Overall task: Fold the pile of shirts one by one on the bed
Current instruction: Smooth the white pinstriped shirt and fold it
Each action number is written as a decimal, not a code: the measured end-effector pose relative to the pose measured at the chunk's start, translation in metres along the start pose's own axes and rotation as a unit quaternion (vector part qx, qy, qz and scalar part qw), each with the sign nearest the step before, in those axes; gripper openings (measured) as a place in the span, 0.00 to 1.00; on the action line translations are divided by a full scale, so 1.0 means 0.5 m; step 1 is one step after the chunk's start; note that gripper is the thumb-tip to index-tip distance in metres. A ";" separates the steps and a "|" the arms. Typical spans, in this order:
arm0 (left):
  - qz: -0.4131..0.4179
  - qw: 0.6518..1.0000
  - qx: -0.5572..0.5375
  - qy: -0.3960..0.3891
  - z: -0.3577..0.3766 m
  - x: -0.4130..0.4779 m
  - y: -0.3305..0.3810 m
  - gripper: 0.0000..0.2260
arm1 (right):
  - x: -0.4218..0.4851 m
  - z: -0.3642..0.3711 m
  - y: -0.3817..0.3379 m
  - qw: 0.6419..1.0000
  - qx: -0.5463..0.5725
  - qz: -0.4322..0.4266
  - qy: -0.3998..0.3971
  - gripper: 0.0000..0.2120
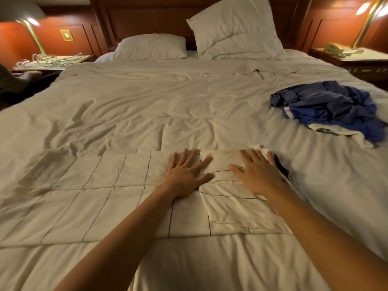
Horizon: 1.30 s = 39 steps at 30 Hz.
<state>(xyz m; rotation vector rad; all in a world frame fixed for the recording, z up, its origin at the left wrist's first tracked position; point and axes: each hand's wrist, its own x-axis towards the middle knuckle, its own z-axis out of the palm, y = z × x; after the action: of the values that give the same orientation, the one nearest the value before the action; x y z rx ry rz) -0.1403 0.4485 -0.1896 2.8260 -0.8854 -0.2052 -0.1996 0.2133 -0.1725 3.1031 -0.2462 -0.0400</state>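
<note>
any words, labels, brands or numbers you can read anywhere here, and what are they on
None can be read.
White scrap by the right hand, on the checked shirt: too blurred to tell any print.
Telephone on the bedside table: too small.
Blue shirt pile: no lettering shows.

Both bare arms stretch forward, nearly straight, forearms angling in toward each other. The left hand (186, 173) is flat, palm down, fingers straight and spread wide. The right hand (259, 174) lies flat just beside it, fingers fanned, thumb reaching toward the left hand. The two hands are close but not touching.
</note>
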 end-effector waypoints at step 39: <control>-0.247 0.950 -0.167 0.091 -0.200 -0.491 -0.586 0.29 | -0.129 0.008 -0.452 0.988 0.136 -0.064 -0.025 0.47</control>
<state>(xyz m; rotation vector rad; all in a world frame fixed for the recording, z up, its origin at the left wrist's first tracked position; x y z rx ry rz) -0.1602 0.8387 -0.1326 2.6311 -0.0793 -0.1367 -0.2280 0.4467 -0.1819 3.3892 -0.0547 -0.0945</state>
